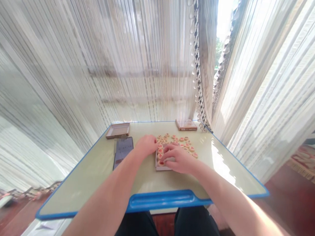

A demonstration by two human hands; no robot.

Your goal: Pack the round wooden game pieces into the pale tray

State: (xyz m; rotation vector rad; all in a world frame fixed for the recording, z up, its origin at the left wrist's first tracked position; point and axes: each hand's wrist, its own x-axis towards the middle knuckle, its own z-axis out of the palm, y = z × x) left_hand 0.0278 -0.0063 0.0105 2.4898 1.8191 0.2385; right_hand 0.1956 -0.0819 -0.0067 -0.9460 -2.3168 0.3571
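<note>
Round, pale Chinese chess pieces with red and dark markings (pixel 192 148) lie loose in a cluster behind and to the right of a shallow box (pixel 158 168). Several more stand in a column along the box's left side. Over the box, my right hand (pixel 179 158) has bent fingers, their tips on the nearest Chinese chess piece (pixel 160 163) of that column. My left hand (pixel 147 144) is at the box's far left corner with its fingers curled in; what they hold, if anything, is hidden.
A phone (pixel 124 149) lies left of my left forearm. Behind it is an open box lid or tray (pixel 118 130). A flat brown box (pixel 186 124) sits at the table's back right. The table (pixel 90 185) has a blue raised rim. Striped string curtains (pixel 150 61) hang behind it.
</note>
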